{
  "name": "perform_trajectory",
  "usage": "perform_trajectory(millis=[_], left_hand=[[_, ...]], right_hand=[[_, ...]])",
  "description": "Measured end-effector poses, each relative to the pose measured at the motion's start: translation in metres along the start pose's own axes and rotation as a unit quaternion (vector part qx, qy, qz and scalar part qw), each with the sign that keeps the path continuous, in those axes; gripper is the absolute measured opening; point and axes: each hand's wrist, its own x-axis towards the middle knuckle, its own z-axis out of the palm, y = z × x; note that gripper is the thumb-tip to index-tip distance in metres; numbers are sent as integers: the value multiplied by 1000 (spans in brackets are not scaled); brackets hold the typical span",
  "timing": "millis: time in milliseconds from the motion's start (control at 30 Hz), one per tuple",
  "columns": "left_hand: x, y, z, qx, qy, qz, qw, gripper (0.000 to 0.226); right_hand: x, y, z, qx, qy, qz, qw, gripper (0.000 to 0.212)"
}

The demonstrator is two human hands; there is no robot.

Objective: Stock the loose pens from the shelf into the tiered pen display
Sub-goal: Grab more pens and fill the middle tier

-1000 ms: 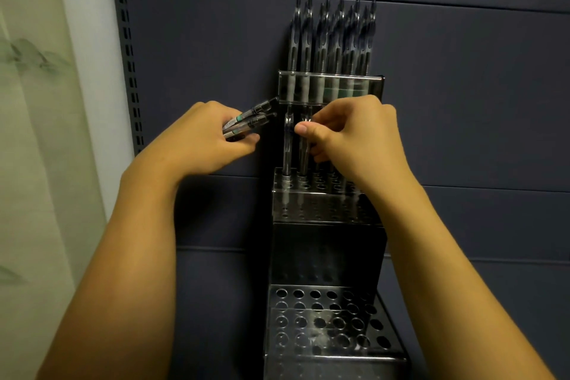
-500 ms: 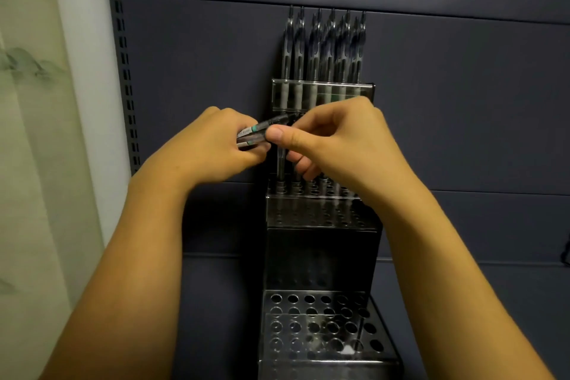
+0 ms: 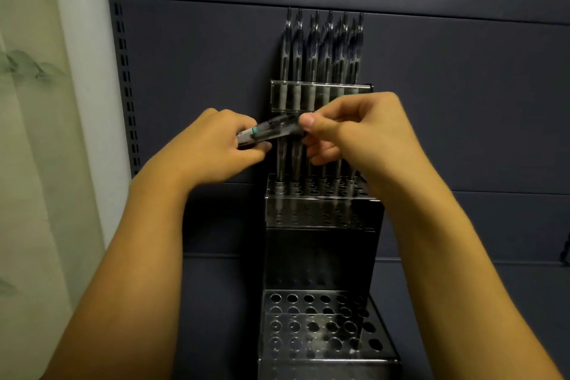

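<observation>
- Spare pens [image 3: 267, 133] lie bunched in the left hand [image 3: 212, 151], a reserve in front of the display [image 3: 320, 219].
- Right hand [image 3: 354, 132] pinches one pen's end, likely drawing it out for a middle-tier hole.
- Top tier is full; the bottom holes are empty.

Head view, close, forward and down

Loose pens [image 3: 271, 132]: clear barrels, teal band, held near-horizontal. Tiered pen display [image 3: 324, 243]: top tier full, middle row upright, bottom holes open.
</observation>
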Motion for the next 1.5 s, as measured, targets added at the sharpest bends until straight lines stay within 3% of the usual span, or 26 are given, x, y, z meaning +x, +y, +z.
perform_trajectory(millis=[200, 433, 633, 1000, 1200, 1500], left_hand=[[-5, -16, -10, 6, 51, -40, 998, 33], [-3, -12, -6, -4, 40, -31, 999, 38], [-2, -12, -4, -5, 35, -28, 999, 36], [-2, -12, -3, -12, 32, -26, 999, 33], [0, -14, -2, -9, 30, -25, 999, 32], [-1, -14, -3, -17, 33, -24, 999, 36]], right_hand=[[5, -4, -34, 180, 31, -9, 983, 6], [9, -4, -49, 321, 50, 19, 945, 12], [14, 6, -41, 212, 101, -32, 971, 10], [22, 23, -15, 51, 65, -33, 996, 16], [21, 23, -15, -27, 84, -49, 995, 11], [14, 19, -5, -181, 17, 4, 983, 12]])
